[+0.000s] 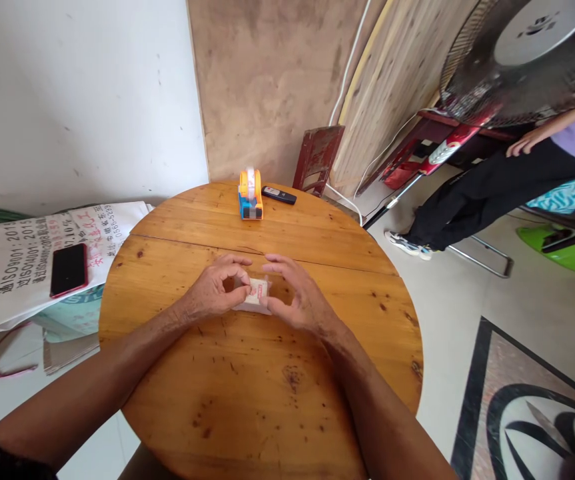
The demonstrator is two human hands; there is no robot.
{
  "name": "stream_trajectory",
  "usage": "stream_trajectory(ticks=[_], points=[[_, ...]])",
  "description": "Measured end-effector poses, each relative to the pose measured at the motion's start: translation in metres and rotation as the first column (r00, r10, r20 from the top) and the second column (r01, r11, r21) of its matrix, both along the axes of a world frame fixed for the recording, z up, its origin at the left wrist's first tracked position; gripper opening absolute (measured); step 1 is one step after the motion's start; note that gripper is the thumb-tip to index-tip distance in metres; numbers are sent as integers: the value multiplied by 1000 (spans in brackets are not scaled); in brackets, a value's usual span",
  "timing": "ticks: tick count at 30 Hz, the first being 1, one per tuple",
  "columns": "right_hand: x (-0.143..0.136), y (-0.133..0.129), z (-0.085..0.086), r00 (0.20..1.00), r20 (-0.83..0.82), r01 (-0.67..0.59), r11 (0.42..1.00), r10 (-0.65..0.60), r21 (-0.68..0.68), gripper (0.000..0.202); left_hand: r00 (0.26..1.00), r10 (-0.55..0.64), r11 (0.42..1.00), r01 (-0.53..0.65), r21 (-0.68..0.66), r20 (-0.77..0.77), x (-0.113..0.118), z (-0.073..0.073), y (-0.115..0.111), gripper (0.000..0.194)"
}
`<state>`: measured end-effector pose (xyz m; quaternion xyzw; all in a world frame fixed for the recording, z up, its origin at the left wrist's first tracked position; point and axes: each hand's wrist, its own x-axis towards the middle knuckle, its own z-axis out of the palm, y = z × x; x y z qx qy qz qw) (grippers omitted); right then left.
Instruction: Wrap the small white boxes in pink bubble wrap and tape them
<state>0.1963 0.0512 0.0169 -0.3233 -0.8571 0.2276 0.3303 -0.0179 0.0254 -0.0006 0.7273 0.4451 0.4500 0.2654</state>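
A small white box (258, 297) with red print lies on the round wooden table (267, 387), between my two hands. Clear, shiny film seems to show along its upper edge. My left hand (220, 287) is at the box's left side, thumb and index finger curled into a ring with their tips close together over the box top. Whatever is between those tips is too small to make out. On the other side, my right hand (297, 293) is open, its fingers and thumb spread apart, the thumb tip close to the box's right edge.
At the table's far side stand an orange and blue tape dispenser (250, 197) and a dark remote control (278, 195). A phone (68, 269) rests on a printed white sack (22, 267) to the left. A large fan (522, 60) and another person (497, 180) are at right.
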Motion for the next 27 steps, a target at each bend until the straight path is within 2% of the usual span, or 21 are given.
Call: stream_trajectory(ticks=[3, 11, 15, 21, 27], points=[[-4, -2, -4, 997, 47, -64, 998, 64, -9, 50, 1000, -3, 1000, 3, 2, -4, 0, 0, 0, 3], [-10, -6, -3, 992, 105, -67, 998, 68, -10, 27, 1000, 6, 1000, -6, 5, -1, 0, 0, -1, 6], [-7, -3, -3, 992, 58, -106, 991, 111, -79, 37, 1000, -4, 1000, 4, 22, -19, 0, 0, -1, 6], [9, 7, 6, 991, -44, -133, 963, 127, -236, 53, 999, 0, 999, 2, 52, -41, 0, 3, -1, 6], [7, 9, -4, 987, -5, -155, 962, 158, -224, 59, 998, -18, 998, 21, 55, -55, 0, 3, -2, 6]])
